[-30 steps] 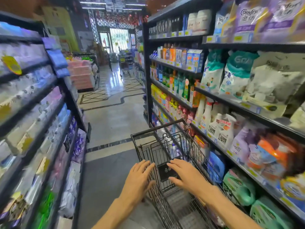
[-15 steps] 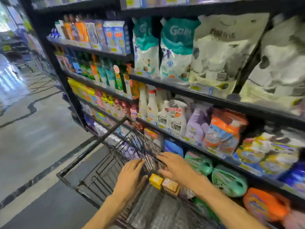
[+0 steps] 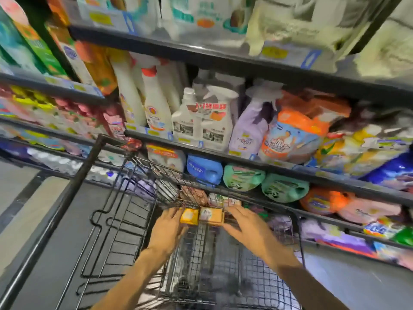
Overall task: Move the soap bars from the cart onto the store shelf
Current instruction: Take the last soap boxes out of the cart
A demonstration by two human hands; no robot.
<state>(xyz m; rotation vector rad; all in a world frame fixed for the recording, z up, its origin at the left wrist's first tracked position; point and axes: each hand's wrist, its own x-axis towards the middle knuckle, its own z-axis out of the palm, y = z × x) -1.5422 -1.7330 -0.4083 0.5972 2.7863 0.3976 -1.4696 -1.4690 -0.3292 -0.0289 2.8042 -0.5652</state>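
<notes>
1. Reaching into the wire cart point(image 3: 116, 220), both arms come up from the bottom edge of the view; the cart stands hard against the store shelf point(image 3: 245, 158), its black top rail running from the lower left up to a corner beside the shelf edge.
2. The left hand point(image 3: 166, 229) lies left of the soap bars, inside the cart, its fingers nearly straight and laid against the left end of the yellow soap bar point(image 3: 189, 216). Whether they curl round it I cannot tell, since motion blur smears the fingertips.
3. The yellow soap bar sits in the cart by its far wire wall, touching the orange soap bar point(image 3: 211, 215) on its right. Both are boxed, side by side in one row.
4. Just beyond the two bars, more small packets point(image 3: 223, 200) show through the cart's mesh, too blurred to name.
5. The right hand point(image 3: 250, 229) is right of the orange soap bar, fingers spread and mostly straight, tips touching or nearly touching that bar's right end. No closed grip shows.
6. Above the cart, the shelf carries white spray bottles point(image 3: 202, 121), then a lilac spray bottle point(image 3: 251, 128) and an orange pouch point(image 3: 292, 133) further right.
7. On the level below, right of the cart's far corner, lie a blue jug point(image 3: 204, 172) and two green jugs point(image 3: 283, 187).
</notes>
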